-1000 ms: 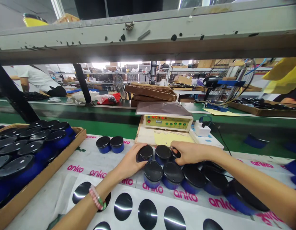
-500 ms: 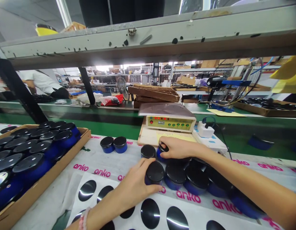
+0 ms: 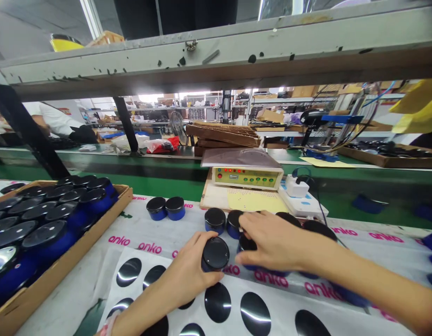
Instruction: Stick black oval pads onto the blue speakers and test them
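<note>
My left hand (image 3: 190,263) is closed around a round blue case with a glossy black top (image 3: 216,254), held at the near left end of a group of such cases. Small dots show on its top. My right hand (image 3: 272,240) grips another black-topped blue case (image 3: 248,243), thumb in front and fingers behind. Part of that case is hidden by the hand. Just behind stand two more cases, a left one (image 3: 215,220) and a right one (image 3: 233,223). Below the hands lies a white sheet (image 3: 235,280) bearing several black discs (image 3: 218,302).
On the left, a cardboard tray (image 3: 107,219) holds several blue cases. Two cases (image 3: 166,207) stand together behind the hands. A yellow control box (image 3: 247,178) and a white power strip (image 3: 303,205) sit at the back. A shelf beam (image 3: 216,51) crosses overhead; a person's white sleeve (image 3: 57,121) shows far left.
My left hand has drawn its case slightly left, away from the group. My right hand has let go of a rear case and moved nearer, onto a case in the front row.
</note>
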The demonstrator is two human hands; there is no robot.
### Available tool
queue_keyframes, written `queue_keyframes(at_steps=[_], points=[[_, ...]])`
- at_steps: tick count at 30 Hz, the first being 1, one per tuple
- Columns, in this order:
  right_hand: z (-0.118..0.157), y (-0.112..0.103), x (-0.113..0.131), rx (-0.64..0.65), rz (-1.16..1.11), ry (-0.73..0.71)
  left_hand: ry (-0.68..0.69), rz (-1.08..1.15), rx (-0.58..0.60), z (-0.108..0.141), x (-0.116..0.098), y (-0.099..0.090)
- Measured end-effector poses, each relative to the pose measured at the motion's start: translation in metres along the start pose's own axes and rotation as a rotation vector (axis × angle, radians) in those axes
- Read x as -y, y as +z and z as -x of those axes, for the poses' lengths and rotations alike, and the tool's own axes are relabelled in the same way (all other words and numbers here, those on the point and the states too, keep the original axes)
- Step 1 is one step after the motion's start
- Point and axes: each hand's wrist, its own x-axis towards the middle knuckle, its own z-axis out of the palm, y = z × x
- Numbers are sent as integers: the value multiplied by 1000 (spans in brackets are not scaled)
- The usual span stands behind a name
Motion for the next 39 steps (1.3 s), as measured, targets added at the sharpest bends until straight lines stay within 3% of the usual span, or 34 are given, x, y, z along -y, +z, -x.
queue_keyframes(at_steps=[3, 10, 14, 19, 24, 28, 31, 33, 34, 36, 37, 39], points=[[19, 13, 7, 34, 93, 5, -1, -3, 17, 0, 0, -2], [38, 24, 6, 59, -164, -65, -12, -38, 71, 2, -6, -3], [37, 29, 12, 26, -224, -103, 4, -174, 34, 5, -17, 2], [37, 10, 20, -145, -364, -40, 151, -141, 45, 7, -39, 17], [41, -11, 35, -375, -564, 21, 360, -72, -128, 1, -58, 29], [41, -15, 32, -374, -602, 18, 387, -143, -204, 1, -62, 21], [49, -26, 7, -497, -488, 35, 220, -210, -340, 5, -42, -7], [58, -33, -17, -592, -299, 155, -11, -232, -478, 8, -11, -33], [63, -34, -27, -580, -198, 219, -118, -233, -529, 10, 9, -46], [71, -27, -39, -436, -42, 269, -217, -249, -624, 12, 50, -67], [73, -19, -40, -334, 5, 257, -237, -259, -616, 13, 68, -73], [72, 2, -36, -164, 72, 199, -250, -280, -609, 14, 87, -75]])
